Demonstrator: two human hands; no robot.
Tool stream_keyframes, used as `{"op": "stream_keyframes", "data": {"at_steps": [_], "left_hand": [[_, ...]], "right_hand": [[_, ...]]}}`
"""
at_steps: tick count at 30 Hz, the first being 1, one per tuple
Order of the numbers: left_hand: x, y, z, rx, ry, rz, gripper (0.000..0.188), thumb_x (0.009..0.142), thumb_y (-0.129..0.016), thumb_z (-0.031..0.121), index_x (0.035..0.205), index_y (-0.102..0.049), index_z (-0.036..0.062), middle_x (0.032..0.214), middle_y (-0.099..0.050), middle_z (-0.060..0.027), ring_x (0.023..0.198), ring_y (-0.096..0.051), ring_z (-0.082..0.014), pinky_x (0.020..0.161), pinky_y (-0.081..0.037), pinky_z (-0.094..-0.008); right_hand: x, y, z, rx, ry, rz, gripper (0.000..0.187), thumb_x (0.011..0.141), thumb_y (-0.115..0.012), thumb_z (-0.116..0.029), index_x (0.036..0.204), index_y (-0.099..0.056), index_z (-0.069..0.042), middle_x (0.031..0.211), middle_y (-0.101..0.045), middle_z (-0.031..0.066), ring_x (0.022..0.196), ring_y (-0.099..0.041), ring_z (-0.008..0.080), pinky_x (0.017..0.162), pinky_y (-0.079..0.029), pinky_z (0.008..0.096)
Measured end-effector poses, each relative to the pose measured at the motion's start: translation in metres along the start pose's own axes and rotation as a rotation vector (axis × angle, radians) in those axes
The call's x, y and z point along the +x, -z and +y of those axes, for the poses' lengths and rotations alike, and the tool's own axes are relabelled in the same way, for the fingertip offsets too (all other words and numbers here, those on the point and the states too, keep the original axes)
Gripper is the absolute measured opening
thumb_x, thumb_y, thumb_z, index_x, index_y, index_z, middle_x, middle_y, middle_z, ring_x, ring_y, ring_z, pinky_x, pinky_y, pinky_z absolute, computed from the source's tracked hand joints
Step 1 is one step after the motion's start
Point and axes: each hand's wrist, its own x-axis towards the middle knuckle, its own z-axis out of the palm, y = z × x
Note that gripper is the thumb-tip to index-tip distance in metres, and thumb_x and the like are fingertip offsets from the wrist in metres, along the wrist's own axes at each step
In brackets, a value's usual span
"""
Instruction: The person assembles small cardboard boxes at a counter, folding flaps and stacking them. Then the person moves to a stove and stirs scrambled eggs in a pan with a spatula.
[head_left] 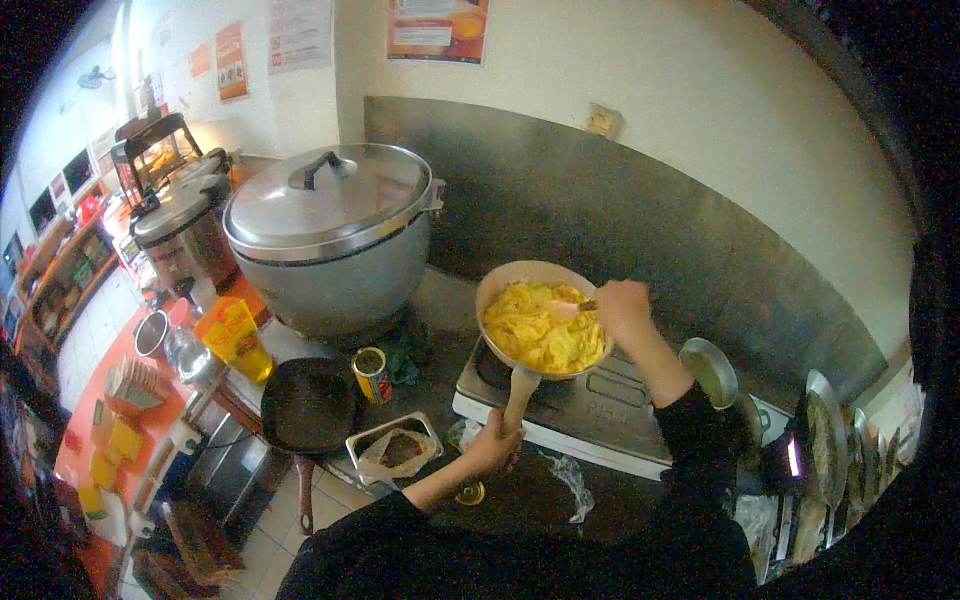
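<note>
My left hand (490,447) is closed around the pale handle of a frying pan (492,282). The light-coloured pan sits tilted over a gas stove (632,392); whether it touches the burner is hard to tell. Yellow scrambled eggs (545,345) fill much of it. From the right, my right hand (625,310) reaches over the rim, its fingers wrapped round a spatula (568,309). The spatula's pale blade lies among the eggs, partly covered, and a short brown stretch of its handle shows.
A big lidded pot (330,245) stands behind on the left. Nearer are a black square skillet (308,405), an open can (371,375), a metal tray (395,447) and a yellow pouch (235,338). Crumpled clear plastic (572,488) lies before the stove. Pans (708,372) stand at right.
</note>
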Motion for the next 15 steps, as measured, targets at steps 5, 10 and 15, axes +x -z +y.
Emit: {"op": "stream_keyframes", "data": {"at_steps": [5,10,15], "left_hand": [[-0.003,0.0,0.004,-0.034,0.048,-0.043,0.043,0.085,-0.052,0.02,0.116,-0.025,0.0065,0.068,-0.048,-0.0058,0.047,-0.048,-0.0151,0.038,-0.043,-0.0292],[-0.007,0.005,0.021,0.011,0.112,-0.13,0.041,0.086,-0.051,0.019,0.114,-0.023,0.0077,0.068,-0.048,-0.0066,0.047,-0.048,-0.0153,0.037,-0.042,-0.0288],[0.008,0.013,-0.01,-0.115,0.144,-0.18,0.046,0.085,-0.052,0.019,0.116,-0.02,0.0073,0.069,-0.048,-0.0072,0.048,-0.048,-0.0153,0.037,-0.041,-0.0292]], "right_hand": [[0.01,-0.016,0.014,-0.204,-0.118,-0.263,0.026,0.078,-0.053,-0.028,0.082,-0.066,-0.006,0.084,-0.064,0.0123,0.074,-0.063,0.0279,0.065,-0.05,0.0382],[0.028,-0.099,0.04,0.312,-0.204,-0.287,0.029,0.074,-0.055,-0.031,0.091,-0.065,-0.01,0.088,-0.063,0.0125,0.082,-0.061,0.0294,0.068,-0.049,0.0401],[0.045,-0.126,0.023,0.524,-0.206,-0.208,0.027,0.074,-0.055,-0.034,0.091,-0.064,-0.015,0.089,-0.062,0.0114,0.079,-0.06,0.0305,0.068,-0.048,0.0408]]}}
